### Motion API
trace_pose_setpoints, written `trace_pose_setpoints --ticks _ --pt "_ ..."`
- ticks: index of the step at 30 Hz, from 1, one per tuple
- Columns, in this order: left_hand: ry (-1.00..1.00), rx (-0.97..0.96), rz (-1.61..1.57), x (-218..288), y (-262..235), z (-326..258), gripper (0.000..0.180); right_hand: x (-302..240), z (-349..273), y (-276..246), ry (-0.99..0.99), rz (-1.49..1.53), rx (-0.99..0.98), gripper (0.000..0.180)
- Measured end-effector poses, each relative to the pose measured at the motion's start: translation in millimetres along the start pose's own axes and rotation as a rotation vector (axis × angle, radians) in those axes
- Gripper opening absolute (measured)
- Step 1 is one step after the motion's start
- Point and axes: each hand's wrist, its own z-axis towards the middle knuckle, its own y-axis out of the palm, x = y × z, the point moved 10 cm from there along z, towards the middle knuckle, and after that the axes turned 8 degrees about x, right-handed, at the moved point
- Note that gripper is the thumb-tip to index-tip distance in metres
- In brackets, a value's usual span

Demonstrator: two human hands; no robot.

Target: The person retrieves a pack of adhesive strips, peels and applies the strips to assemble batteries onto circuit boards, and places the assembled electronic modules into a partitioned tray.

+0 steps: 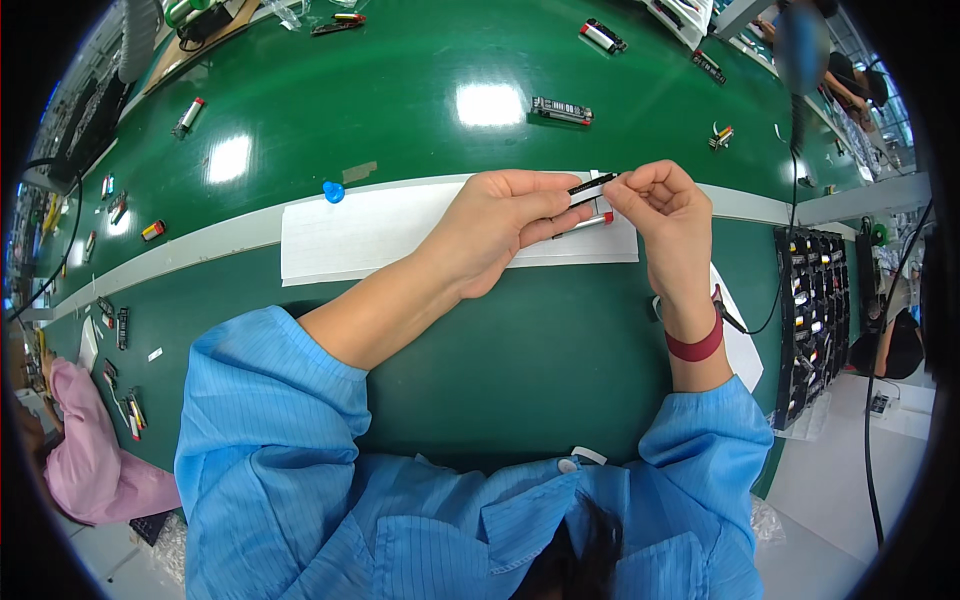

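Observation:
My left hand (490, 225) is closed on a small black circuit board (592, 187), held between thumb and fingers above a white sheet (370, 235). A white strip shows along the board's near side. Just below it is a white cylindrical cell (590, 224) with a red end, close to my left fingertips; whether it is joined to the board I cannot tell. My right hand (665, 205) has thumb and forefinger pinched together at the board's right end. What lies in that pinch is hidden. A dark red wrist strap (697, 342) with a cord circles my right wrist.
A pale rail (740, 205) crosses the green bench behind the sheet. Beyond it lie several board-and-cell units, one being a black unit (562, 110), and a blue knob-like piece (333, 191). At right stands a black compartment rack (812, 320). A co-worker's pink sleeve (100, 450) is at left.

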Motion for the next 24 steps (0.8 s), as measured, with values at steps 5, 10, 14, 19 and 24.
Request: trace_pose_setpoints --ticks 5,10,14,19,24 --pt "0.022 0.017 0.004 0 2 -1 0.027 -3 1 0 -0.069 -0.032 0.038 0.012" --pt "0.037 -0.008 -0.022 4 7 -1 0.026 -6 9 -7 -0.096 -0.114 -0.023 0.010" --pt "-0.210 -0.261 0.036 -1 26 -6 0.030 13 4 5 0.324 0.254 -0.355 0.010" --pt "-0.291 -0.442 0.060 -4 32 -9 0.038 -48 -6 7 -0.315 -0.140 -0.217 0.019" --pt "-0.312 -0.487 -0.036 -8 30 -10 0.036 -74 -30 25 -0.777 -0.353 -0.317 0.021"
